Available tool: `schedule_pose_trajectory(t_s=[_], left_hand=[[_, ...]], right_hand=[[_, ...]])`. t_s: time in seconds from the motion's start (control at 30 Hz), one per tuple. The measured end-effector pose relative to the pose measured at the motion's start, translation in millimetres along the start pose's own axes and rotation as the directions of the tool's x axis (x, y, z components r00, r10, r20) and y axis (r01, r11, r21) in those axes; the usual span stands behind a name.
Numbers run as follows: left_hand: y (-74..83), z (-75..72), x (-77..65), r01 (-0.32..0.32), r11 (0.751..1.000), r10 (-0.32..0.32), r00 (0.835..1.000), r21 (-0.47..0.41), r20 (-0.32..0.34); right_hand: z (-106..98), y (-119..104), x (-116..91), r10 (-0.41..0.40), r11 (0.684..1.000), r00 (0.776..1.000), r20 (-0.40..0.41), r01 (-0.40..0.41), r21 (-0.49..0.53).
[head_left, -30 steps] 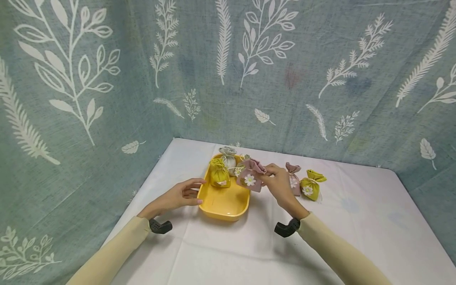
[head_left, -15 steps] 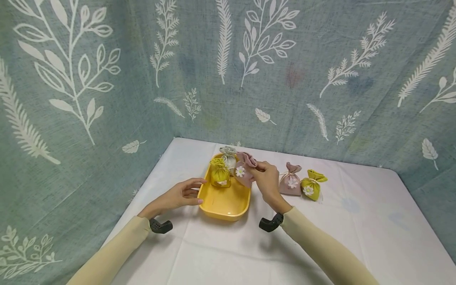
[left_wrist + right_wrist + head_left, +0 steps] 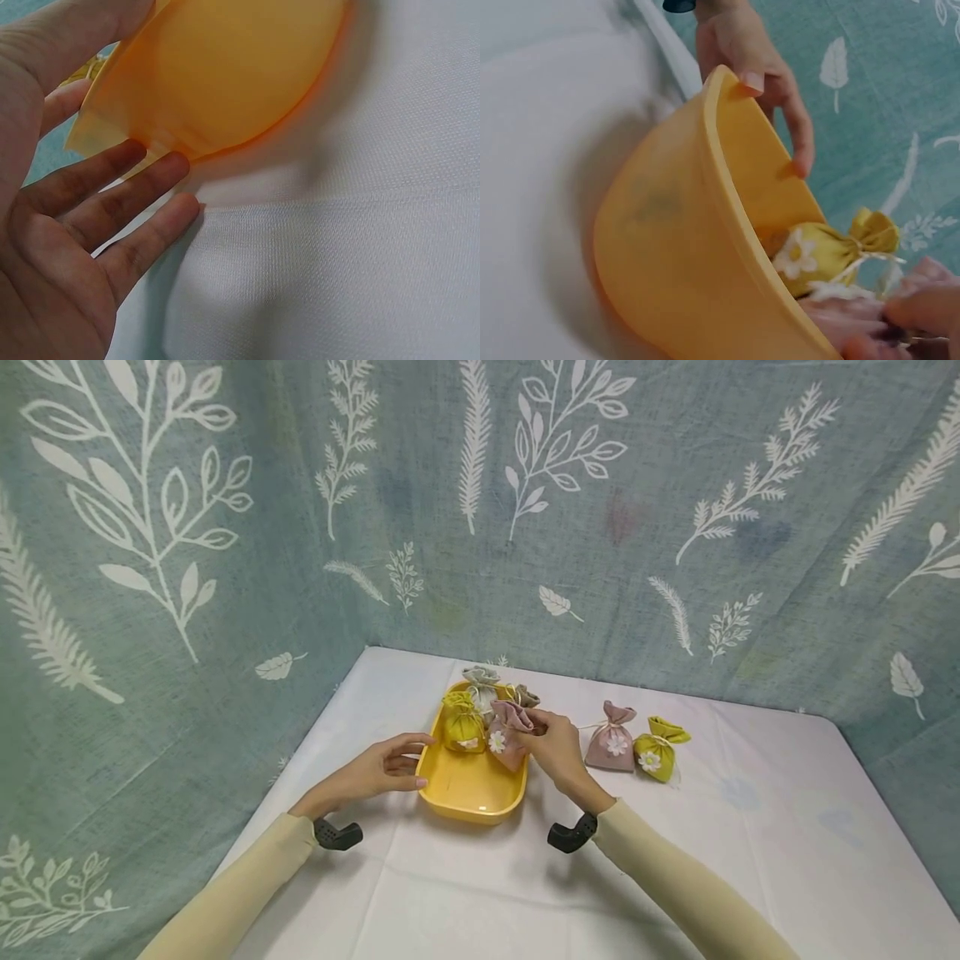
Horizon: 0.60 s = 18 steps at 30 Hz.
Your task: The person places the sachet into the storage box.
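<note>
A yellow plastic tray (image 3: 467, 787) stands on the white tabletop. My left hand (image 3: 375, 768) holds its left rim; in the left wrist view the thumb and one finger reach over the edge while several fingers lie against the outer wall. My right hand (image 3: 558, 752) pinches the gathered top of a pink drawstring pouch (image 3: 508, 747) with a white flower, low at the tray's right side. Beside it in the tray sit a mustard-yellow pouch (image 3: 463, 727) and a pale grey pouch (image 3: 482, 693). A brownish pouch (image 3: 527, 696) shows partly behind my right hand.
Right of the tray, another pink pouch (image 3: 612, 745) and a mustard-yellow pouch (image 3: 656, 753) stand close together on the white tablecloth (image 3: 720, 843). A blue-green leaf-patterned curtain (image 3: 600, 568) hangs behind and to the left of the table.
My right hand has carried the pink pouch left and then lowered it among the pouches in the tray, uncovering the brownish one behind. My left hand has stayed at the tray's rim.
</note>
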<state>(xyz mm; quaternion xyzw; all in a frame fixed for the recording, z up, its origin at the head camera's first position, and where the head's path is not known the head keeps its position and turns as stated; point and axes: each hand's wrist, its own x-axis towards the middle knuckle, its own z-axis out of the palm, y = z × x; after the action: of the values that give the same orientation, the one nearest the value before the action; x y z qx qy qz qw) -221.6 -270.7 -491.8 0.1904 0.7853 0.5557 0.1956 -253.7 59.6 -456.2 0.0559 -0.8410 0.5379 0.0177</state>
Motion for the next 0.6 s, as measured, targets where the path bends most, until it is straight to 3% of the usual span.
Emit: schedule_pose_trajectory(t_s=[0.13, 0.33, 0.47, 0.6], left_hand=[[0.9, -0.2, 0.3, 0.005, 1.0, -0.005, 1.0, 0.0, 0.0], [1.9, 0.5, 0.2, 0.006, 1.0, -0.006, 1.0, 0.006, 0.004], [2.8, 0.9, -0.6, 0.007, 1.0, -0.007, 1.0, 0.005, 0.002], [3.3, 1.2, 0.0, 0.016, 1.0, -0.016, 1.0, 0.008, -0.001]], right_hand=[[-11, -1, -2, -0.03, 0.999, 0.995, 0.095, 0.034, -0.04], [-33, 6, -6, -0.056, 0.998, 0.972, 0.229, 0.055, 0.009], [-56, 12, -12, -0.068, 0.997, 0.964, 0.257, 0.057, 0.05], [-84, 19, -18, -0.054, 0.998, 0.97, 0.237, 0.045, 0.045]])
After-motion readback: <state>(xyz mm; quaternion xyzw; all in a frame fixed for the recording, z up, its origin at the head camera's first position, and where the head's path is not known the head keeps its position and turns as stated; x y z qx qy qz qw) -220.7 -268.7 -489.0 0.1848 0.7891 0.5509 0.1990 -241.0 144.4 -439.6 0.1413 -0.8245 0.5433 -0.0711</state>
